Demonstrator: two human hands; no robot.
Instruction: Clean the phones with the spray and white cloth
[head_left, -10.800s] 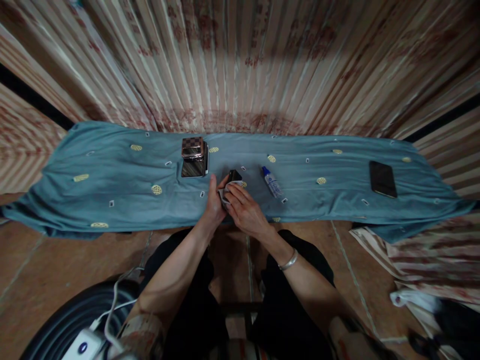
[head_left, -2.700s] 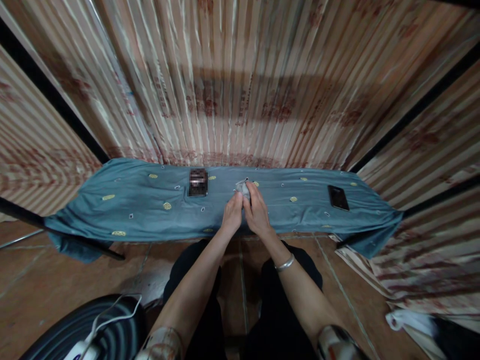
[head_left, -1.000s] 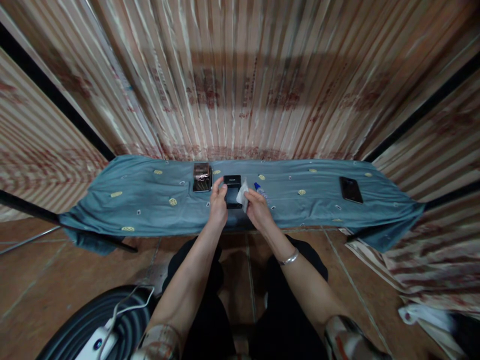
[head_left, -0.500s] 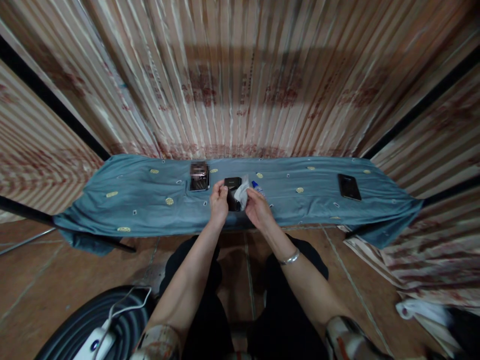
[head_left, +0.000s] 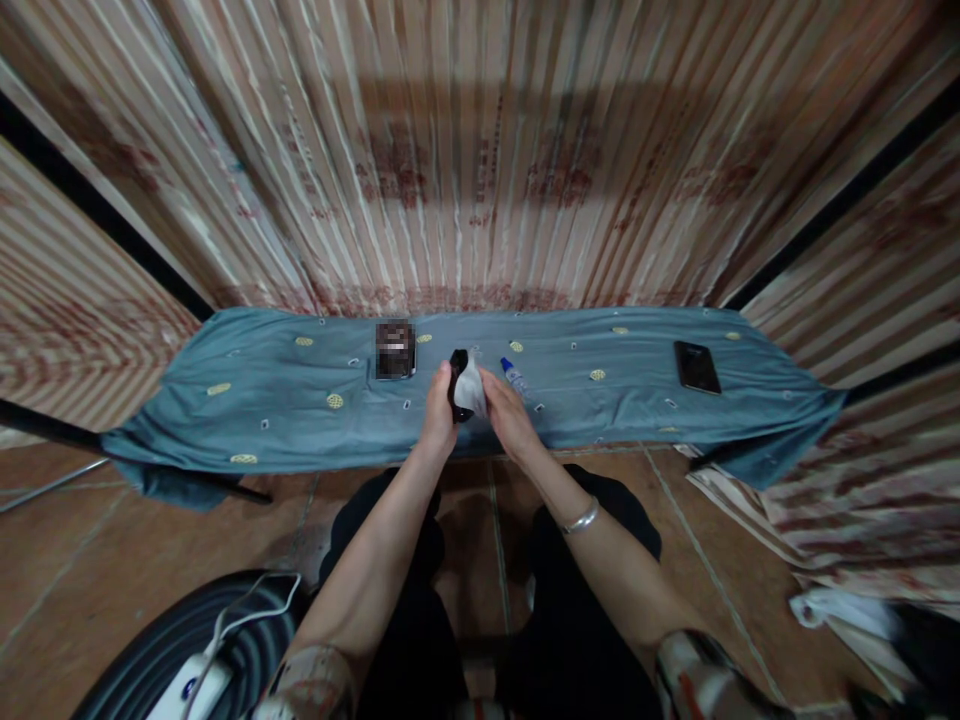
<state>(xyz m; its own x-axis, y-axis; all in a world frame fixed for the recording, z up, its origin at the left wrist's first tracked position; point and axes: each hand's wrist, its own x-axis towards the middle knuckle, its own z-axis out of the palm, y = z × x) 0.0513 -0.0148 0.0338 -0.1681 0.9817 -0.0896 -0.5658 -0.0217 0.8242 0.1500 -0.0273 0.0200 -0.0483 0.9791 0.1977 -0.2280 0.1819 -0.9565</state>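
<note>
Over the front part of the cloth-covered table, my left hand [head_left: 440, 408] is closed around a dark, phone-like device [head_left: 457, 384], now turned edge-on. A whitish wipe [head_left: 471, 388] lies against the device's right side. My right hand [head_left: 507, 408] is closed on the wipe and presses it there; its fingertips are partly hidden. Just right of the hands, a small clear bottle with a blue cap [head_left: 514, 376] lies on the cloth.
A blue-green patterned cloth [head_left: 637, 410] covers the long table. A dark boxy item, partly pixelated [head_left: 395, 350], lies left of the hands, and a black phone [head_left: 697, 367] at the right. Curtains [head_left: 480, 180] hang behind. A white power strip [head_left: 191, 690] rests at lower left.
The device has turned from its flat face towards me to edge-on. The wipe has shifted from its front to its right side, and my right hand has moved slightly left.
</note>
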